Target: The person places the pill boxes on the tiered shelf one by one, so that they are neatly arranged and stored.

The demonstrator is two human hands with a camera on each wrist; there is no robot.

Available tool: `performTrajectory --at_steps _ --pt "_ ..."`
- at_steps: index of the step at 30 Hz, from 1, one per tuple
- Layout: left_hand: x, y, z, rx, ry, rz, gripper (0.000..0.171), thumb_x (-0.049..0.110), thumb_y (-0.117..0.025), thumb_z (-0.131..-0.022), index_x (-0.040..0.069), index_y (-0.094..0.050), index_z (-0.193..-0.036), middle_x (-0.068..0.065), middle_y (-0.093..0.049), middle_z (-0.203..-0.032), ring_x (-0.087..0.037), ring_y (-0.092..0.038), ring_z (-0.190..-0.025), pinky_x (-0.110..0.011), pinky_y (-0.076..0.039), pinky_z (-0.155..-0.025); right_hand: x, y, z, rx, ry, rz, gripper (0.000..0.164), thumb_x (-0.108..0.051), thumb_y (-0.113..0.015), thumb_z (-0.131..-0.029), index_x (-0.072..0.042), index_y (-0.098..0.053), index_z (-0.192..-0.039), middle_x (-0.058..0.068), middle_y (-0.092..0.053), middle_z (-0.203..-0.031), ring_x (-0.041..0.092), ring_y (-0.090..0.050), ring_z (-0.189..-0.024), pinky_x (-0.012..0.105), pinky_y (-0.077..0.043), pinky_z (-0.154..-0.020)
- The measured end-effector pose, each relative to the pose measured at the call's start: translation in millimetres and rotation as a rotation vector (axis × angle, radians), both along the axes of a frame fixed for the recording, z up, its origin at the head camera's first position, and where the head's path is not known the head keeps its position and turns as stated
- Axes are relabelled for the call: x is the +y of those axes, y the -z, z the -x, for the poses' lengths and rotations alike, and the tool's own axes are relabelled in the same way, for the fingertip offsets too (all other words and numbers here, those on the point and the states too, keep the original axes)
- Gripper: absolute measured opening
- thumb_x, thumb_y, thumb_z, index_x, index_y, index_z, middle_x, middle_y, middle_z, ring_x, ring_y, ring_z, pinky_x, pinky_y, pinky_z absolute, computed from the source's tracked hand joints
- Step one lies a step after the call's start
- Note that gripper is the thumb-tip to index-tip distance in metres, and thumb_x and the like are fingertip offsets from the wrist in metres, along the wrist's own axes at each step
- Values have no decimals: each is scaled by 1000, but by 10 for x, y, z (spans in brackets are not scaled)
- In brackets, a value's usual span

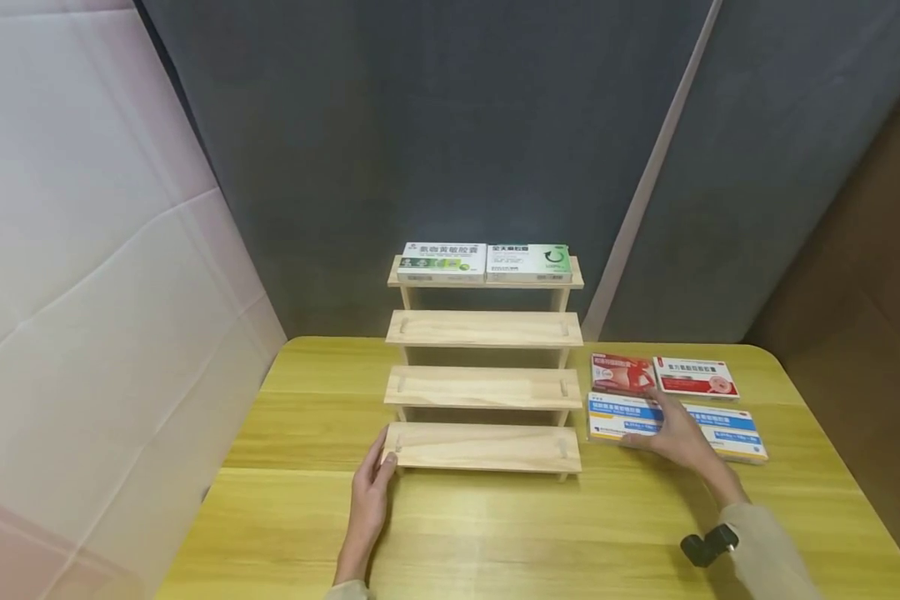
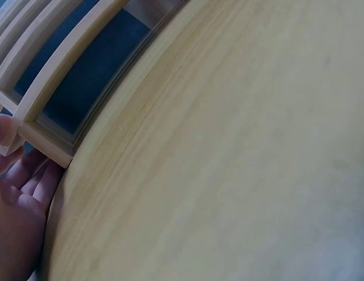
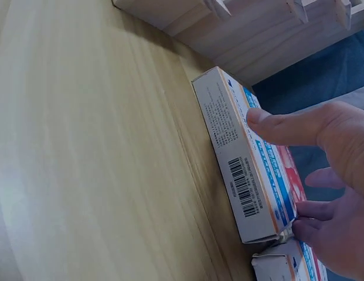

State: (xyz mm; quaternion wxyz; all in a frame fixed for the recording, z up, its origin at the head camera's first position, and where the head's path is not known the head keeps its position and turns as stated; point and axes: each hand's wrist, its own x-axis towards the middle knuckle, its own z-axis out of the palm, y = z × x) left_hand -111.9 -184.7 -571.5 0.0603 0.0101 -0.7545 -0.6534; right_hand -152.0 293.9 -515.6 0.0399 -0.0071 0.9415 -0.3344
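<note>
A pale wooden stepped display stand [image 1: 483, 446] with several tiers stands on the table. My left hand [image 1: 370, 492] grips the left end of its lowest tier, thumb on the board and the other fingers beside the leg [image 2: 48, 144]. My right hand [image 1: 678, 433] is over a blue-and-white medicine box [image 1: 607, 427] lying flat right of the stand. In the right wrist view the thumb [image 3: 261, 117] lies across the box's top, and the other fingers are near its end; firm contact is hard to tell. A second blue-and-white box [image 1: 742, 440] lies partly behind the hand.
Behind these lie a red medicine box [image 1: 618, 372] and a white-and-red one [image 1: 696, 377]. On the top tier sit a white-and-green box [image 1: 442, 262] and another green-and-white box [image 1: 528, 262]. A grey curtain [image 1: 457, 125] hangs behind the yellow wooden table [image 1: 480, 542].
</note>
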Motion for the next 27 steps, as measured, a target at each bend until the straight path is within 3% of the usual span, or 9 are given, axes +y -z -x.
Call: performTrajectory --at_steps 9,13,18,27 --pt "2 -10 -1 6 -2 -1 49 17 -45 -109 4 -37 -156 -19 -38 -160 -36 -37 -146 -6 -33 -107 -29 33 -63 54 -42 -24 101 -20 -92 -69 16 -38 -145 45 -37 -145 62 -35 -133 73 -30 -112" --pt "2 -3 1 0 -6 -8 49 16 -45 -109 3 -37 -156 -19 -37 -160 -35 -37 -146 -6 -34 -106 -32 67 -80 48 -41 -50 105 -16 -92 -67 18 -34 -147 46 -38 -143 62 -36 -131 72 -32 -111" --pt "-9 5 8 6 2 -10 49 16 -44 -109 3 -36 -156 -19 -38 -160 -35 -40 -144 -6 -35 -106 -15 76 -100 80 -15 -73 94 -12 -89 -68 18 -41 -142 43 -45 -138 61 -42 -128 71 -35 -109" --pt "-2 11 14 -4 -4 -16 49 16 -44 -109 2 -37 -156 -19 -38 -160 -35 -39 -144 -4 -35 -105 33 146 -24 71 -65 -63 97 -12 -89 -67 14 -38 -145 39 -37 -148 58 -35 -136 71 -31 -113"
